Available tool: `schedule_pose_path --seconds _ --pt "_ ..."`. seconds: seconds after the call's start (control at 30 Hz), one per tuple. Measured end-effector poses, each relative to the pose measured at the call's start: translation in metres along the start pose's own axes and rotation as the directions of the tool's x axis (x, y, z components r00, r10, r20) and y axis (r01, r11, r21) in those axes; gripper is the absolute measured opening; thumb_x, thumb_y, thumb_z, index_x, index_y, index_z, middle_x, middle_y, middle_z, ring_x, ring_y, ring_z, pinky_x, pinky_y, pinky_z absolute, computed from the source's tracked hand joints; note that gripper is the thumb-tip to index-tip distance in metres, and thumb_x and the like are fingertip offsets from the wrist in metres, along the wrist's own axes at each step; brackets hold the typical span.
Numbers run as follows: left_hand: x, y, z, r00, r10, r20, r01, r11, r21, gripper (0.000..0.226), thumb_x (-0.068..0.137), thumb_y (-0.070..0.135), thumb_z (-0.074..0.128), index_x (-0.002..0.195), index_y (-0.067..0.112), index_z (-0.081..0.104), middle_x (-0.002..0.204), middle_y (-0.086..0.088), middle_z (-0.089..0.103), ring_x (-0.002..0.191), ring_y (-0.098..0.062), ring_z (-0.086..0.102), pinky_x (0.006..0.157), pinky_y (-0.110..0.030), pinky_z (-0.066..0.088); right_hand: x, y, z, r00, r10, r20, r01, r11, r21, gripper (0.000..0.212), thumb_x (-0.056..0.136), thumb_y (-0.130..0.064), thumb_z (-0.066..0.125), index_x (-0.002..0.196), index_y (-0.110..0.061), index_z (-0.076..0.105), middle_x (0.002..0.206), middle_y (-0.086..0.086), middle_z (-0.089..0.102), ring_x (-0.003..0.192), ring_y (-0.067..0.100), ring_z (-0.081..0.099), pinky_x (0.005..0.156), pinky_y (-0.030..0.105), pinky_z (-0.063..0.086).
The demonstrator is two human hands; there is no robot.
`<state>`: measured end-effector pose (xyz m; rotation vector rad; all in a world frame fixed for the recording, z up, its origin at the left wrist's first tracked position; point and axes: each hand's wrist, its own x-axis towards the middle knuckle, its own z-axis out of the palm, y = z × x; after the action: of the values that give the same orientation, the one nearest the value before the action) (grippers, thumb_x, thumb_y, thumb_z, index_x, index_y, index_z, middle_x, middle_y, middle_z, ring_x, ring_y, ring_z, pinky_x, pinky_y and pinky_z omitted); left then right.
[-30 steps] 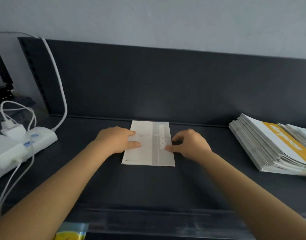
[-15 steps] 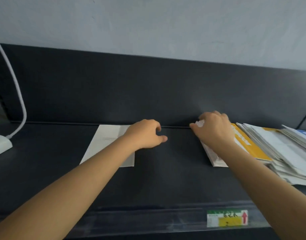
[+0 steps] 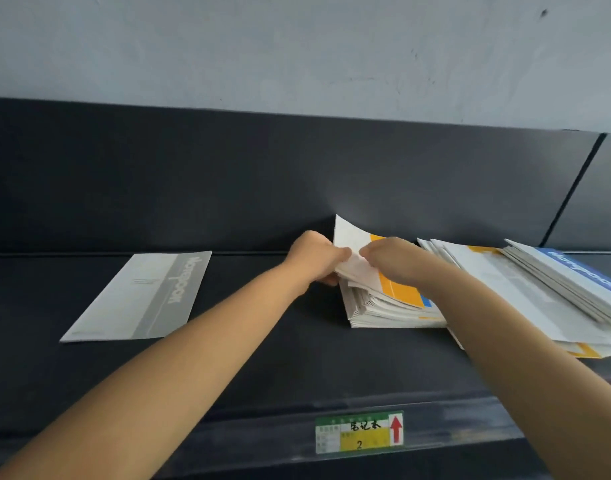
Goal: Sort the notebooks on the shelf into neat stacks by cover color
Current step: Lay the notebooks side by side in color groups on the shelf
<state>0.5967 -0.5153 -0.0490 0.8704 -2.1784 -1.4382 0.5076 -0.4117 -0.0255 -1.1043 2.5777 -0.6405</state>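
A grey-striped notebook (image 3: pixel 141 294) lies flat and alone on the left of the dark shelf (image 3: pixel 262 358). To its right stands a pile of notebooks (image 3: pixel 383 306) topped by an orange-striped notebook (image 3: pixel 397 289). My left hand (image 3: pixel 314 258) pinches the left edge of that top notebook, and its far corner curls upward. My right hand (image 3: pixel 394 263) presses down on the same cover with fingers bent. Further right, a looser slanted heap (image 3: pixel 525 289) carries a blue-striped notebook (image 3: pixel 581 271) on top.
The shelf's dark back panel (image 3: pixel 297 185) rises behind the notebooks, with a seam at the right. A price label (image 3: pixel 359 432) with a red arrow sits on the front rail. Bare shelf lies between the grey notebook and the pile.
Both hands left the grey notebook and moved right to the pile. My left hand has now joined the right at the top orange notebook, lifting its edge. The view shifted right.
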Motion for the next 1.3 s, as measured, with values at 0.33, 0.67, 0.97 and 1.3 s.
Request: schedule_pose_path --seconds 0.33,0.67,0.97,1.3 --pt "-0.024 -0.021 -0.074 0.959 -0.02 -0.283 0.013 1.0 -0.028 0.018 0.094 0.002 0.048 0.095 -0.006 0.064 0.09 -0.009 0.067 0.073 -0.019 0.066 0.052 -0.023 0.055 0.014 0.021 0.004 0.999 0.053 -0.012 -0.053 0.998 0.034 0.058 0.087 -0.054 0.055 0.12 -0.007 0.051 0.108 0.007 0.054 0.101 0.026 0.051 0.08 0.034 0.039" --pt "-0.034 -0.066 -0.085 0.953 -0.161 -0.258 0.242 0.916 0.319 0.025 0.093 0.012 0.053 0.117 0.009 0.054 0.118 -0.004 0.05 0.111 -0.024 0.048 0.083 -0.03 0.04 0.034 0.035 0.0 0.984 0.148 0.101 -0.149 0.989 0.009 0.093 0.071 -0.073 0.059 0.135 -0.008 0.045 0.141 0.009 0.044 0.128 0.03 0.041 0.099 0.038 0.033" --pt "-0.017 -0.027 -0.039 0.999 0.02 0.025 -0.028 0.935 0.354 0.038 0.101 0.04 0.044 0.125 0.014 0.059 0.121 -0.002 0.062 0.107 -0.017 0.059 0.09 -0.03 0.047 0.035 0.024 0.001 0.992 0.083 0.099 -0.087 0.996 0.035 0.063 0.078 -0.061 0.063 0.114 -0.011 0.049 0.109 0.001 0.047 0.101 0.021 0.046 0.083 0.033 0.034" --pt "-0.015 -0.059 -0.074 0.915 -0.238 0.327 -0.178 0.49 0.853 0.07 0.1 0.055 0.032 0.156 0.023 0.006 0.164 0.006 0.0 0.149 -0.021 0.016 0.12 -0.036 0.018 -0.004 0.008 0.001 0.992 0.011 0.124 -0.017 0.999 0.043 0.09 0.074 -0.073 0.052 0.137 -0.008 0.045 0.142 0.008 0.041 0.124 0.026 0.04 0.092 0.034 0.032"
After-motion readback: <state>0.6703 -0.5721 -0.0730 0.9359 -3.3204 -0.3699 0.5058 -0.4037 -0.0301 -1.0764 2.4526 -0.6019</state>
